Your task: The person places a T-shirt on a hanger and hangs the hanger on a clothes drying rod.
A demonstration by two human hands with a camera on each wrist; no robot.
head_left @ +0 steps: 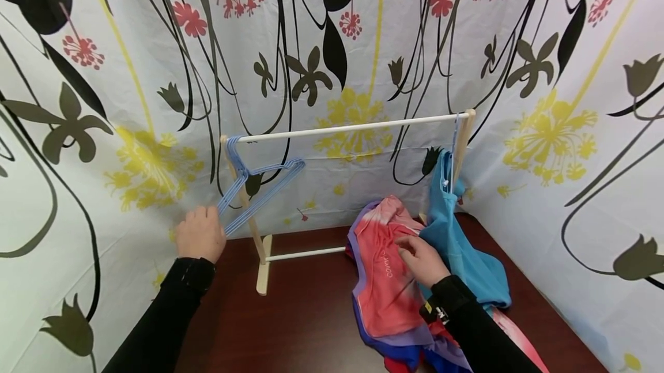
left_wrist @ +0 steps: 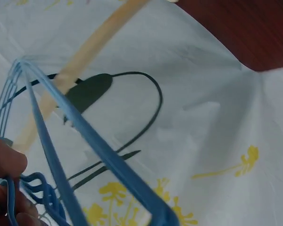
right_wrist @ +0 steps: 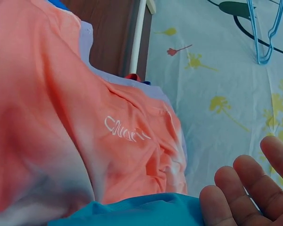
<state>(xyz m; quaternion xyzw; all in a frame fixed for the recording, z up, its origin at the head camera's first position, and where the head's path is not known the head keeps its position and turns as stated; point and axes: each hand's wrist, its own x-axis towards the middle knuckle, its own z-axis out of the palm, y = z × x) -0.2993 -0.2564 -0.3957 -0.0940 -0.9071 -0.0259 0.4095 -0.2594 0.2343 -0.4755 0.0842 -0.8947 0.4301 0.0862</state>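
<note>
Several thin blue hangers (head_left: 240,170) hang together at the left end of the rack's white rod (head_left: 353,128). My left hand (head_left: 201,234) grips their near corner; in the left wrist view its thumb and fingers (left_wrist: 8,160) close around the blue hangers (left_wrist: 96,141). At the rod's right end, a teal garment (head_left: 479,266) hangs from a blue hanger, its lower part draped downward. Beside it, over the pile, is my right hand (head_left: 422,262), fingers loosely bent. The right wrist view shows these fingers (right_wrist: 247,172) at the teal fabric's edge (right_wrist: 146,212), pinching nothing.
A pile of clothes lies on the dark brown table (head_left: 290,327), with a coral shirt (head_left: 381,298) bearing white lettering on top. Purple, blue and red fabric shows beneath. The rack has wooden uprights, a wooden foot (head_left: 263,278) and a lower white bar. Flowered curtain (head_left: 342,56) surrounds the table.
</note>
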